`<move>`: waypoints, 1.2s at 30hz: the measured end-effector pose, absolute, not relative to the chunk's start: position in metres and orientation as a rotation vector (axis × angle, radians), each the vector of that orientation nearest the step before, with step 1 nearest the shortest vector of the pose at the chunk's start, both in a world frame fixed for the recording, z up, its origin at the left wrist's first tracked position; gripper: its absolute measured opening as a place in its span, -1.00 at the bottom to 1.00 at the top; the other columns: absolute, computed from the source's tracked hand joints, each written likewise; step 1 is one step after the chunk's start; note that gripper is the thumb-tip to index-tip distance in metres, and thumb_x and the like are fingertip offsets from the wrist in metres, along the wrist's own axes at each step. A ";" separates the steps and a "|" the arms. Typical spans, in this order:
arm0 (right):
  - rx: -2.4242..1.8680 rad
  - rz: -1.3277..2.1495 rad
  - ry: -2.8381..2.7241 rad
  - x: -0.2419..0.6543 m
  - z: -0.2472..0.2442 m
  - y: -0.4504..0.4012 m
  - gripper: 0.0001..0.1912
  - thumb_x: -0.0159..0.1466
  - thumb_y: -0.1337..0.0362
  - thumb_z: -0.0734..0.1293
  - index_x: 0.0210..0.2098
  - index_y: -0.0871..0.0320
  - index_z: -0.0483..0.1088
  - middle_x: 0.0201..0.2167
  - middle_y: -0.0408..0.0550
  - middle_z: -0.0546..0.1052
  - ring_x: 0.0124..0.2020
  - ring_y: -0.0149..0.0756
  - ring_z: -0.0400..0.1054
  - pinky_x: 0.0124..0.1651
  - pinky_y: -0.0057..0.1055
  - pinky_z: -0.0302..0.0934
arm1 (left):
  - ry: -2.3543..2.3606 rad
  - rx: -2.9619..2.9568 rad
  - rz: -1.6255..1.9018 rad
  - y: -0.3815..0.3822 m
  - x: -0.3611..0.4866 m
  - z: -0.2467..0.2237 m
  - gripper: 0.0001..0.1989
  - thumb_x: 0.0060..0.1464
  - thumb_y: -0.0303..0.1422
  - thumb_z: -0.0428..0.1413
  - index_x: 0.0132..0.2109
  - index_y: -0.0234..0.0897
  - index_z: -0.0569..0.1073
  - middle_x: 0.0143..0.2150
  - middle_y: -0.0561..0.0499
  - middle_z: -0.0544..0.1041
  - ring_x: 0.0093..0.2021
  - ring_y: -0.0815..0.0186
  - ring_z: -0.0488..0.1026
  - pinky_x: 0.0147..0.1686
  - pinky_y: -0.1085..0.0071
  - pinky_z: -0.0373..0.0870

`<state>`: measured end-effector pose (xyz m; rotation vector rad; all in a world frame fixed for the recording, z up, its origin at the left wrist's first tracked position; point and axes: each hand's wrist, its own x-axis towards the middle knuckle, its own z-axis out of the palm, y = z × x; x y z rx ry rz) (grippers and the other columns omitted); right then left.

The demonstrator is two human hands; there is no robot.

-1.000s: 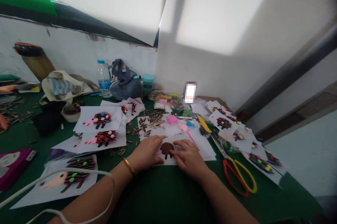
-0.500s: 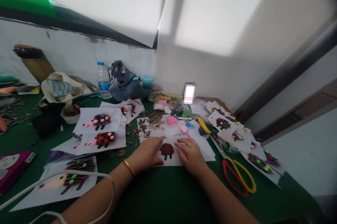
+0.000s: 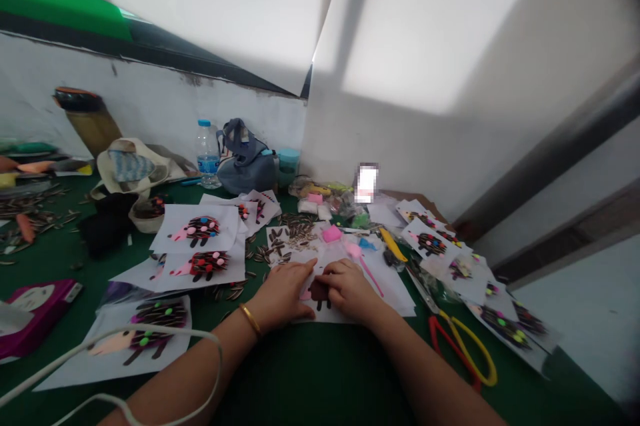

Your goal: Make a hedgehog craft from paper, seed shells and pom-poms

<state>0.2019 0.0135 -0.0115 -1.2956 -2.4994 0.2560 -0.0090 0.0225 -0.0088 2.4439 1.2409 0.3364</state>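
Observation:
A sheet of white paper (image 3: 395, 296) lies in front of me, bearing a small hedgehog figure with a brown clay body (image 3: 319, 291), a pink face and dark legs. My left hand (image 3: 287, 289) rests on the sheet's left side, thumb and fingers spread, holding the paper down beside the pink face. From the right, my right hand (image 3: 350, 289) bends over the figure. Its fingers are curled together, and the fingertips press on the top of the brown body, covering part of it. I see nothing held in them.
Sunflower seeds (image 3: 295, 233) lie behind the sheet, near pink clay (image 3: 331, 233) and a yellow cutter (image 3: 393, 245). Scissors (image 3: 463, 346) lie at right. Finished hedgehog pictures (image 3: 200, 229) are stacked on both sides. A white cable (image 3: 215, 346) crosses my left forearm.
My right hand has moved left onto the brown clay body, its fingers curling in. My left hand stays on the paper. The whole view has shifted slightly.

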 end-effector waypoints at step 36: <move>-1.255 0.224 -2.420 0.192 -0.013 0.002 -0.68 0.20 0.35 0.29 -0.10 -0.09 0.50 0.03 -0.10 0.38 0.05 -0.13 0.16 0.10 -0.15 0.01 | 1.242 2.413 0.309 0.019 -0.008 -0.001 -0.03 -0.21 -0.15 0.29 0.32 -0.13 0.04 0.22 -0.13 0.33 0.23 0.04 0.21 0.17 0.15 0.10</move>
